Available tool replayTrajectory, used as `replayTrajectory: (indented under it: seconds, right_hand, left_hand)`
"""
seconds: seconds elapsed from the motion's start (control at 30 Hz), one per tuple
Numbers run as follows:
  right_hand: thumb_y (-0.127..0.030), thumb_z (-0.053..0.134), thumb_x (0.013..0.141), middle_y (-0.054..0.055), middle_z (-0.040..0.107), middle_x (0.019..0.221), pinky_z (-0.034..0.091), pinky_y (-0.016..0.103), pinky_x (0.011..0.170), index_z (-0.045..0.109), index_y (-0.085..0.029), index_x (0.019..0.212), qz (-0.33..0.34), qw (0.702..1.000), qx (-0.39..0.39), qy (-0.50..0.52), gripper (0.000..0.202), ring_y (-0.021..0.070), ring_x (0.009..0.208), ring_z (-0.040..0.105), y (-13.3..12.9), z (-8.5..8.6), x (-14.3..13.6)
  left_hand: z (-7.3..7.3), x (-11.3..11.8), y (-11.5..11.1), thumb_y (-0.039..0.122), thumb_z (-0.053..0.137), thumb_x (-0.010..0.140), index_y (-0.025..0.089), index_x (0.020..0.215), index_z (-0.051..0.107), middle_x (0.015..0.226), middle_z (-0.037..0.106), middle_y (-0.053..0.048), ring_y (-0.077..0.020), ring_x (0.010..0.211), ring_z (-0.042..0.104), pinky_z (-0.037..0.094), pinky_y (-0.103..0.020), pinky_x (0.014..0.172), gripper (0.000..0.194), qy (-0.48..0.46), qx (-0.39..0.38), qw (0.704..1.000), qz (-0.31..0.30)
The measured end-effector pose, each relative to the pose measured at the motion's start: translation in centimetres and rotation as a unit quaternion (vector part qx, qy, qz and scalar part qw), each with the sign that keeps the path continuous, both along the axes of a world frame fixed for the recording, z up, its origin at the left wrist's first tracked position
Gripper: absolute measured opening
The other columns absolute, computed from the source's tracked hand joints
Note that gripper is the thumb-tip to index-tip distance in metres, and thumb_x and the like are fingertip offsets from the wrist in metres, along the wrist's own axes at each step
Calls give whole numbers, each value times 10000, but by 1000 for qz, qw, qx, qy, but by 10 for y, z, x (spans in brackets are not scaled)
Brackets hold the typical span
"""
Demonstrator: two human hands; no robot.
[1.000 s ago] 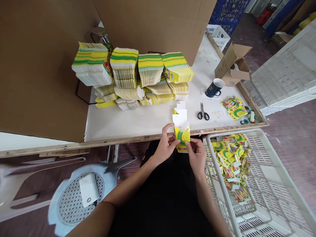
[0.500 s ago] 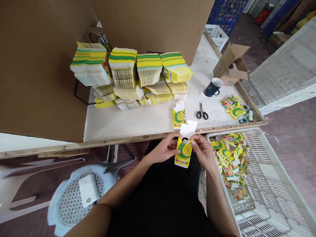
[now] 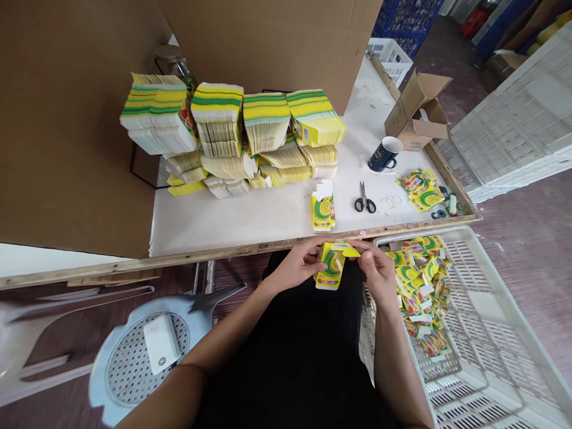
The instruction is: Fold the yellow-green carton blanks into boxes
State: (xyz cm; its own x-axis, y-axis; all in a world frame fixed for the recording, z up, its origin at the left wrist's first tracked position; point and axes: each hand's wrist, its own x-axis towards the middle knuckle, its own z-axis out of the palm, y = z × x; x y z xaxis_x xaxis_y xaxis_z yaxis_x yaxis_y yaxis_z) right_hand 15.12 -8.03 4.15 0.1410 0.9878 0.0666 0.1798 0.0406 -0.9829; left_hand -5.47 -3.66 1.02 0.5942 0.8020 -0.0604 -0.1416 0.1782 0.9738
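My left hand point(image 3: 295, 266) grips the yellow-green carton point(image 3: 329, 269) over my lap, just in front of the table point(image 3: 263, 223); my right hand point(image 3: 378, 275) pinches its top flap. Nearby, scissors point(image 3: 365, 201) lie on the tabletop.

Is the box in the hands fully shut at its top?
Not fully shut: on this box, a yellow top flap sticks out toward the right hand.

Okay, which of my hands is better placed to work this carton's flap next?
Probably your right hand: it is right at the yellow flap, while your left hand holds the carton from its left side.
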Motion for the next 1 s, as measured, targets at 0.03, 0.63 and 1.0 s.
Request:
replayTrajectory:
  seconds: [0.03, 0.63, 1.0]
  right_hand:
    - [-516, 689, 887, 45, 720, 853, 542, 330, 688, 745, -238, 1138, 31, 999, -23, 11, 379, 206, 767, 666, 1, 2, 0]
    - [-417, 647, 919, -14, 670, 683, 355, 267, 504, 719, -244, 1233, 29, 988, -40, -146, 366, 125, 485, 446, 7, -3, -3]
    - [-361, 659, 932, 83, 676, 987, 485, 377, 755, 737, -233, 1058, -215, 938, 134, -235, 196, 230, 858, 594, -12, 7, 9]
  left_hand:
    - [0, 1, -1, 380, 760, 858, 231, 1417, 566, 1271, 700, -138, -221, 899, 730, 580, -313, 775, 610, 8, 10, 1000, 6]
    - [4, 8, -4, 369, 852, 763, 211, 1398, 555, 1134, 729, -123, -233, 916, 733, 581, -334, 824, 719, -51, -68, 996, 23]
    - [-3, 39, -12, 403, 787, 838, 251, 1489, 459, 1254, 701, -123, -279, 1239, 652, 478, -441, 1117, 744, -70, -8, 994, 87]
